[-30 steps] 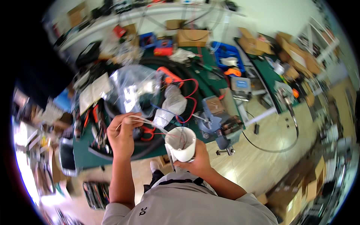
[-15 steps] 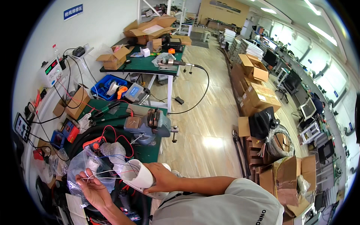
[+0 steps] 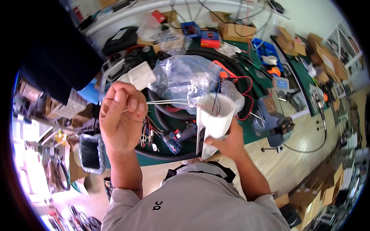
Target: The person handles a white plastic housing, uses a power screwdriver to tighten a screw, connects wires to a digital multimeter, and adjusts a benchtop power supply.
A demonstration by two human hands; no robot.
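My right hand (image 3: 231,141) grips a white hollow plastic housing (image 3: 216,125) by its lower side, thumb across the front. The housing's round mouth faces upward, and thin dark wires (image 3: 216,104) show in and above it. White wires (image 3: 165,102) stretch left from it to my left hand (image 3: 125,115), whose fingers are curled and pinched on them. The wire ends are hidden behind those fingers. Behind the wires, a clear plastic bag (image 3: 185,79) lies on the green bench (image 3: 158,159). A blue cordless drill (image 3: 175,140) lies just below the wires.
Black hose (image 3: 154,115) coils around the bag. A bench vise (image 3: 271,121) stands to the right, beside a red cable (image 3: 248,79). Loose wire pieces (image 3: 148,134) lie near my left wrist. A lined bin (image 3: 91,152) stands at left, below a large dark shape (image 3: 58,57).
The view has swung left, toward the bench. My left hand has gone from loosely spread fingers to a pinch, with the white wires drawn out straight. My right hand still holds the housing.
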